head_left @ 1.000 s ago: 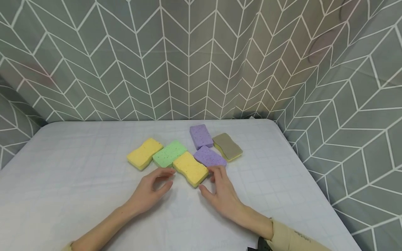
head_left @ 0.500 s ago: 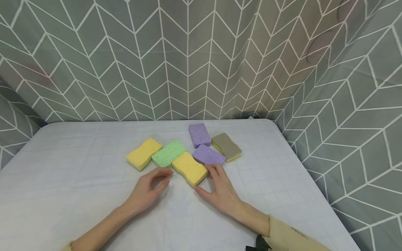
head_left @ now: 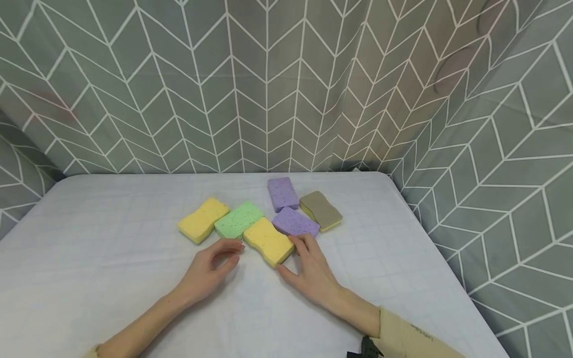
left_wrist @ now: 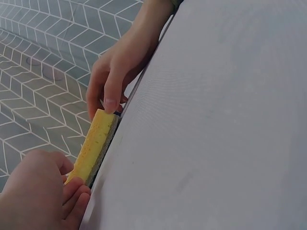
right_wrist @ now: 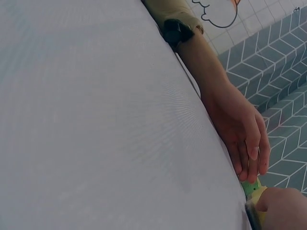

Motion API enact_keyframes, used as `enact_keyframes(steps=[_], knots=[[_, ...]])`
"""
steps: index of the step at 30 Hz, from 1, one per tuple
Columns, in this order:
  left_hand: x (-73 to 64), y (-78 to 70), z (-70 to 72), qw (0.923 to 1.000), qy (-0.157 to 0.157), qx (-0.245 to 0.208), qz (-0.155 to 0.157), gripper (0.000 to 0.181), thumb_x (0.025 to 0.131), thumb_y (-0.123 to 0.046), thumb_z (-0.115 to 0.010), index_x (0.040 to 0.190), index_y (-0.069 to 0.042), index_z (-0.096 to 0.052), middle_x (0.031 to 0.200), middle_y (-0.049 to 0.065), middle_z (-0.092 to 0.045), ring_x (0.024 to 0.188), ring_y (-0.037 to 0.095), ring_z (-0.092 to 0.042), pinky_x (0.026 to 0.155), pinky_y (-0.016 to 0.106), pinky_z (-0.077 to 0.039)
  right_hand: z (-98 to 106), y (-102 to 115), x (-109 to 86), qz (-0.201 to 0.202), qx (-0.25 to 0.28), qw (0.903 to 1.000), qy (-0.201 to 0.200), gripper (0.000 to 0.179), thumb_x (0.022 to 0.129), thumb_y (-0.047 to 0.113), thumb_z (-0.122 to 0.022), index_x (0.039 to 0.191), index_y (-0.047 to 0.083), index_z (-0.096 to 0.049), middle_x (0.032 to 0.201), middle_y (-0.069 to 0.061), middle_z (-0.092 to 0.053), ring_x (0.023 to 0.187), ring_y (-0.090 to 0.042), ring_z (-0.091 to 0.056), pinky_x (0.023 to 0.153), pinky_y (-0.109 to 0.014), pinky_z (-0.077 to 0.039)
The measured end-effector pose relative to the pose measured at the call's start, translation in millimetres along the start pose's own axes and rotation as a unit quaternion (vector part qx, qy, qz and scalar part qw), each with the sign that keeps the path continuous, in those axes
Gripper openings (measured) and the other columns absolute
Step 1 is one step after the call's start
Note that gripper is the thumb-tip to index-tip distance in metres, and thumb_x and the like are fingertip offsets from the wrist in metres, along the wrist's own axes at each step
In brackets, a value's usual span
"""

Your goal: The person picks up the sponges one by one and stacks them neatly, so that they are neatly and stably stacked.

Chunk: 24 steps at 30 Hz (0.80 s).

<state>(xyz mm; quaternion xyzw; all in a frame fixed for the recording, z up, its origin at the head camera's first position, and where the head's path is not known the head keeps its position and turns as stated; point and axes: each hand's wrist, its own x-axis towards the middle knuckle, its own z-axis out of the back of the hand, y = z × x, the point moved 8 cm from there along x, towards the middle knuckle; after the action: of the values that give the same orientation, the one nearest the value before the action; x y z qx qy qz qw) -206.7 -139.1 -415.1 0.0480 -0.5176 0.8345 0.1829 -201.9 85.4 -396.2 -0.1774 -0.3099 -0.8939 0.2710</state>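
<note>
Green sponge [head_left: 239, 220] = landmark, flat on the counter [head_left: 112, 278]. Your right hand [head_left: 313, 276] has the front yellow sponge [head_left: 268, 242] by its short end, thumb at the near corner, index at the far one. Reads as a light pinch across the width; likely picked because that end faces your right arm. Front yellow sponge sits nearer you and right of the green sponge, edges apparently touching, dark layer down per left wrist view. Your left hand [head_left: 210, 271] grips nothing: fingers loosely curved, just in front of the green sponge, tips beside the yellow one's left corner, contact unclear. Probably placed there to steady that corner. Left yellow sponge [head_left: 203, 220] meets the green sponge's left end. Lower purple sponge [head_left: 295, 222] lies right of the green sponge, upper purple sponge [head_left: 283, 193] right and beyond, grey-topped sponge [head_left: 321, 210] farthest right, grey face up, yellow beneath. All rest on broad faces, presumably for stability.
</note>
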Motion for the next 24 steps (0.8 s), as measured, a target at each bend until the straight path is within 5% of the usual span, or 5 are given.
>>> enact_keyframes(steps=[6, 14, 24], knots=[[-0.2, 0.8, 0.2, 1.0, -0.002, 0.003, 0.006, 0.026, 0.098, -0.016, -0.065, 0.124, -0.014, -0.063, 0.118, -0.003, -0.07, 0.112, 0.015, -0.065, 0.101, 0.03, -0.054, 1.4, -1.7, 0.4, -0.002, 0.001, 1.0, -0.002, 0.056, 0.081, 0.021, -0.077, 0.129, -0.001, -0.057, 0.116, -0.004, -0.053, 0.099, -0.014, -0.055, 0.086, -0.029, -0.053], [0.5, 0.1, 0.4, 1.0, -0.001, 0.004, 0.005, 0.028, 0.098, -0.015, -0.065, 0.126, -0.012, -0.062, 0.12, 0.0, -0.069, 0.113, 0.018, -0.065, 0.102, 0.032, -0.053, -4.2, -6.0, -0.3, -0.032, 0.0, 0.999, 0.031, 0.068, 0.083, 0.041, -0.079, 0.134, 0.002, -0.056, 0.117, -0.002, -0.05, 0.1, -0.01, -0.048, 0.083, -0.027, -0.051], [0.9, -0.3, 1.6, 0.9999, -0.011, 0.011, -0.003, 0.031, 0.097, -0.012, -0.066, 0.127, -0.012, -0.062, 0.122, 0.001, -0.069, 0.113, 0.019, -0.066, 0.103, 0.03, -0.052, 2.0, 0.4, 1.0, 0.04, -0.03, 0.9987, -0.014, 0.065, 0.077, 0.03, -0.081, 0.129, -0.002, -0.058, 0.116, -0.008, -0.054, 0.097, -0.016, -0.055, 0.081, -0.03, -0.054]])
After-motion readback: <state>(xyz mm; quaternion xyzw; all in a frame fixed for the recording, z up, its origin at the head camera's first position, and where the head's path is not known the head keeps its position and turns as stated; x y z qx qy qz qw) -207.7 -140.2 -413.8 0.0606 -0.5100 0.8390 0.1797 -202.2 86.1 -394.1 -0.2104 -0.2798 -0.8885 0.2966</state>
